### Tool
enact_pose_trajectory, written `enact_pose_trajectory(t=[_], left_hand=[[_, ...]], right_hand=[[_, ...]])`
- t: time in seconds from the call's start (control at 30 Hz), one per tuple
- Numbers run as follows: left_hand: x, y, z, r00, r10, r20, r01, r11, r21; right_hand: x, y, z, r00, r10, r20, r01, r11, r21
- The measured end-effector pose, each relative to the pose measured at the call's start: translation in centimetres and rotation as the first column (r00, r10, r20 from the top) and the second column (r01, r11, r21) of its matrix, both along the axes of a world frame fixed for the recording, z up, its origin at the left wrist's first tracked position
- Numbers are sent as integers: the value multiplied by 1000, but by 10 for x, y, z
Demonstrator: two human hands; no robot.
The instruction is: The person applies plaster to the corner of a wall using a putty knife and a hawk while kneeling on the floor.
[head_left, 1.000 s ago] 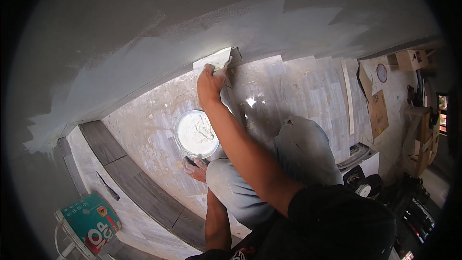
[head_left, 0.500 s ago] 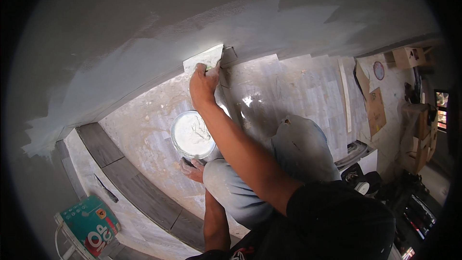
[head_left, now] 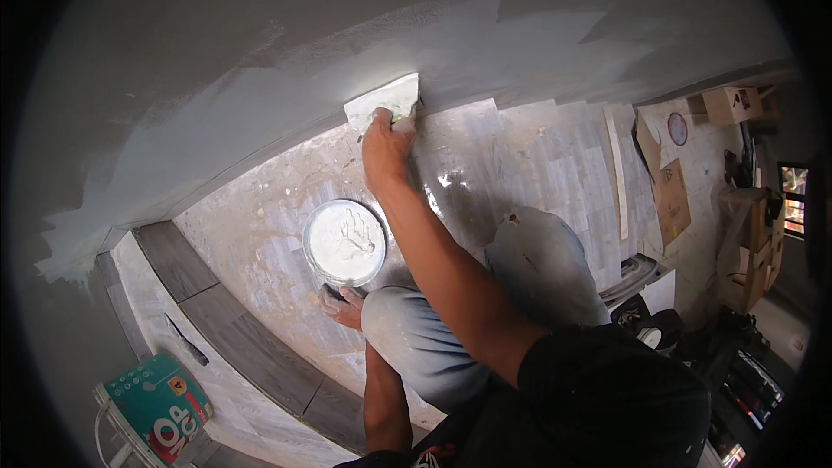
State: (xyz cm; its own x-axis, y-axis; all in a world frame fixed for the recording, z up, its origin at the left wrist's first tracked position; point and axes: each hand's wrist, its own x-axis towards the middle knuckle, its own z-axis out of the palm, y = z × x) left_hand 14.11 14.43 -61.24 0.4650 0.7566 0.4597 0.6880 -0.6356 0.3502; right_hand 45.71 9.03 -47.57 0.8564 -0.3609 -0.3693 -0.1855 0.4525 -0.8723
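My right hand (head_left: 388,143) is closed on a wide flat spreader (head_left: 381,91) smeared with white paste, held against the lower part of the grey wall (head_left: 260,87), where lighter patches show. Below it, a round bucket (head_left: 338,247) of white paste sits on the dusty floor (head_left: 238,199). My left hand (head_left: 344,308) is low beside the bucket, left of my bent knee, its fingers curled round something dark that I cannot make out.
A tiled step (head_left: 225,329) curves along the left, with a teal bucket (head_left: 152,399) beyond it. Loose planks (head_left: 620,173), flattened cardboard (head_left: 672,204) and boxes (head_left: 732,104) lie to the right. Dark gear (head_left: 650,321) sits beside my right knee.
My right hand and spreader shifted left along the wall, then back right and slightly higher, uncovering more of the paste bucket. My left hand stays low by the bucket.
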Motion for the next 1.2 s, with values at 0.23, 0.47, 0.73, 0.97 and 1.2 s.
enact_pose_trajectory(t=[0.23,0.47,0.73,0.97,1.2], left_hand=[[1,0,-1,1000,-12,-11,12,1000,-5],[-1,2,-1,1000,-20,-2,20,1000,16],[-7,7,-1,1000,11,-6,-10,1000,16],[2,0,-1,1000,15,8,-15,1000,-11],[-6,7,-4,1000,-19,-5,19,1000,0]], right_hand=[[4,0,-2,996,46,74,-41,997,-71],[-13,-4,-4,998,57,9,-57,998,21],[-22,12,24,992,102,75,-101,995,-19],[8,26,17,998,61,15,-50,915,-401],[-26,21,19,998,31,60,-13,959,-283]])
